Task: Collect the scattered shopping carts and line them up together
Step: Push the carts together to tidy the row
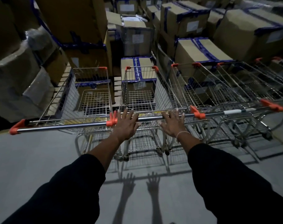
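Observation:
Several wire shopping carts with orange corner caps stand side by side, noses toward stacked boxes. The middle cart [140, 88] is right in front of me, with its chrome handle bar [150, 118] running across. My left hand [126, 124] lies flat over the bar's left end, fingers spread, beside an orange cap. My right hand [174, 123] rests on the bar's right part, fingers apart too, not curled around it. A left cart [90, 94] has its own handle [60, 126]. A right cart [200, 88] and further carts [250, 84] follow to the right.
Taped cardboard boxes [200, 52] are piled closely behind the carts and up the left side [16, 62]. Grey concrete floor [32, 159] stretches under me and to the left. Shadows of both hands fall on the floor below.

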A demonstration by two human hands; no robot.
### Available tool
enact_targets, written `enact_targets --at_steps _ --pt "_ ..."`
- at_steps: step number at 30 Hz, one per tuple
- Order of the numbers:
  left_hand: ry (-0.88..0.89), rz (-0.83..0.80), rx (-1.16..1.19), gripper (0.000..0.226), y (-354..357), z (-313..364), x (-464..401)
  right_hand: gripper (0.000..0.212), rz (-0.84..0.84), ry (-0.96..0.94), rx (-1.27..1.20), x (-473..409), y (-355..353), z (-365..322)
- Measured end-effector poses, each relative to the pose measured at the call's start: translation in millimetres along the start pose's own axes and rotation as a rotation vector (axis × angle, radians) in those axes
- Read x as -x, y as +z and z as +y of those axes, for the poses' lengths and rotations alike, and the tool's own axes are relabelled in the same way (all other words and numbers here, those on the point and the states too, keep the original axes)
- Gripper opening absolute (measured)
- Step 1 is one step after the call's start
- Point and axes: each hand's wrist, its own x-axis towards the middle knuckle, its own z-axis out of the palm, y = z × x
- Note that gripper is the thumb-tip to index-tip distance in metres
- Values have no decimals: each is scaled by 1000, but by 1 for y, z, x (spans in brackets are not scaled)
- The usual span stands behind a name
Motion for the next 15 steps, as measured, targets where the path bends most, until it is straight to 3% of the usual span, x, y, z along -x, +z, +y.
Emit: enact_targets --at_steps 15 --pt "187 -3 57 77 14 228 -94 70 48 72 -44 32 -34 218"
